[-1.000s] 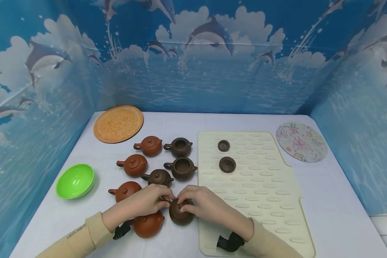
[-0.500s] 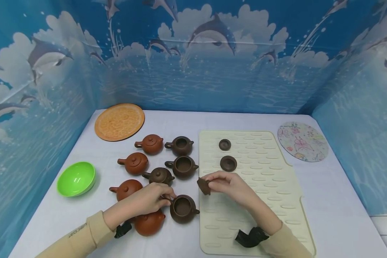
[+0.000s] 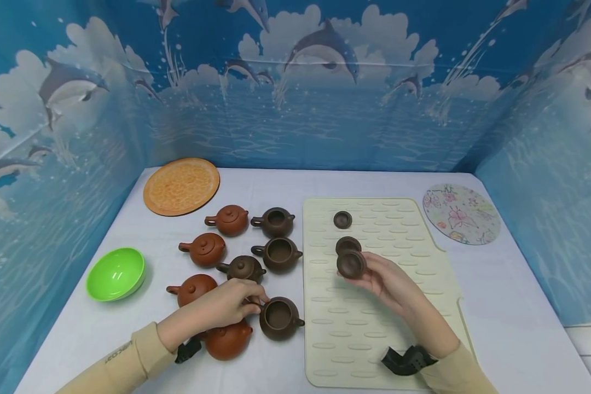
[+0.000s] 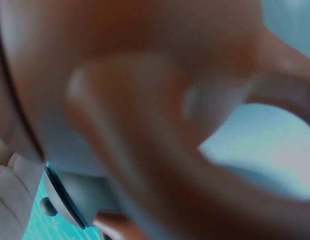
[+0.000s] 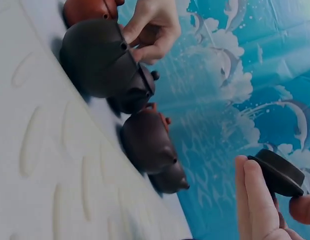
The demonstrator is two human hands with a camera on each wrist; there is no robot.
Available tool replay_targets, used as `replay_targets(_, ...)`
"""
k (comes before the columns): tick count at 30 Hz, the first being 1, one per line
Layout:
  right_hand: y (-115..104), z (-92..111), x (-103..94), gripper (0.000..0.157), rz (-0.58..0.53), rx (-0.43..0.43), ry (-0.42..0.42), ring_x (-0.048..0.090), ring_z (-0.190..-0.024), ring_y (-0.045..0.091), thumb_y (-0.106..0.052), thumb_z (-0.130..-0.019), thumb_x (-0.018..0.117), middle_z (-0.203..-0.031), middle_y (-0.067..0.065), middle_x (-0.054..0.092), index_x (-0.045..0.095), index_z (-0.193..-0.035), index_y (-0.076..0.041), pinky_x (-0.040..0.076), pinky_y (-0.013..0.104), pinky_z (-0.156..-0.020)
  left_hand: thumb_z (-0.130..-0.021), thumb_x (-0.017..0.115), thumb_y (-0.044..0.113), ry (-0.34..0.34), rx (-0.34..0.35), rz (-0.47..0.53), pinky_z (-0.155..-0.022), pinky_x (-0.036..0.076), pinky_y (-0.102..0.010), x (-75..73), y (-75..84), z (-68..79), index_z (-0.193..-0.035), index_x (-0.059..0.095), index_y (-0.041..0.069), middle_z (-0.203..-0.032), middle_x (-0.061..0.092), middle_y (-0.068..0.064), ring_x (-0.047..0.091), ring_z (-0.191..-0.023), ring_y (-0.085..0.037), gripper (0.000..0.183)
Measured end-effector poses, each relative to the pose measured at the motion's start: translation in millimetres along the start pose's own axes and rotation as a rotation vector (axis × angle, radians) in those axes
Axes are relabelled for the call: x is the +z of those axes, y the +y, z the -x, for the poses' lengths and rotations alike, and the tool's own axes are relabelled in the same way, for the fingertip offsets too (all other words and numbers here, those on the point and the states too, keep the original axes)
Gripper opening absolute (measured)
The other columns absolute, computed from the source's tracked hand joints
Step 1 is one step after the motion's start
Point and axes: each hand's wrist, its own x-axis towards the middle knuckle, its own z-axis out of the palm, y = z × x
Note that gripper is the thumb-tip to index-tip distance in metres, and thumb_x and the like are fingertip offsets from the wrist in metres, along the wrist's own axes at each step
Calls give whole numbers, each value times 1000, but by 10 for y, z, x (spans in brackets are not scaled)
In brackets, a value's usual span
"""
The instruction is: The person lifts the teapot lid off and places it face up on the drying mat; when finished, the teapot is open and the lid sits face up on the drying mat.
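Observation:
My left hand pinches the handle side of an open dark brown teapot; its fingers cover the handle. In the right wrist view the same left hand is behind the dark teapot. Above the cream mat, my right hand holds a dark teapot lid, underside up, by its edge. Thumb and straight fingers grip this lid in the right wrist view. Just beyond it on the mat lies another upturned lid, partly overlapped. A reddish-brown teapot fills the left wrist view, blurred.
The cream mat also bears a small lid. Two lidless dark teapots, a lidded dark one and several reddish teapots stand left. A green bowl, orange round mat and floral round mat lie around.
My right hand has lifted the lid off the near dark teapot, carried it right and away over the mat, and turned it underside up. The left hand has stayed at the teapot.

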Motion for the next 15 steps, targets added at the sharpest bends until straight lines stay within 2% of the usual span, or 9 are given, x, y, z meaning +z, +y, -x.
replay_targets(3, 14, 36, -50, 31, 18, 22, 8, 69, -106, 15, -23, -107, 44, -113, 3, 70, 50, -128, -2, 53, 29, -95, -91, 70, 13, -6, -14, 5, -82, 56, -26, 0, -3, 8, -107, 72, 17, -100, 71, 5, 64, -92, -3, 17)
replay_targets(5, 26, 56, -73, 43, 71, 36, 24, 69, -106, 13, -25, -106, 45, -112, 2, 70, 44, -135, 7, 53, 28, -95, -91, 70, 12, -8, -14, 10, -81, 56, -25, -2, -7, 13, -107, 72, 17, -100, 71, 4, 63, -90, -2, 17)
replay_targets(9, 63, 68, -105, 61, 274, 53, 90, 69, -105, 9, -27, -106, 46, -116, 4, 69, 31, -142, 19, 53, 27, -95, -91, 70, 11, -7, -10, 19, -79, 55, -23, -7, -18, 17, -106, 72, 17, -100, 71, 3, 62, -87, -1, 17)
replay_targets(13, 118, 51, -133, 54, 575, 110, 194, 71, -95, 10, -32, -103, 51, -114, 8, 69, 49, -135, 12, 55, 25, -90, -90, 70, 11, -3, 2, 22, -77, 55, -22, -13, -17, 14, -106, 72, 17, -99, 70, 3, 61, -86, -1, 17)
replay_targets(15, 150, 40, -142, 49, 725, 147, 219, 71, -89, 13, -34, -102, 54, -111, 10, 71, 57, -129, 7, 54, 25, -84, -90, 70, 10, -2, 6, 23, -77, 55, -22, -14, -11, 10, -106, 72, 17, -99, 70, 4, 61, -86, -1, 17)
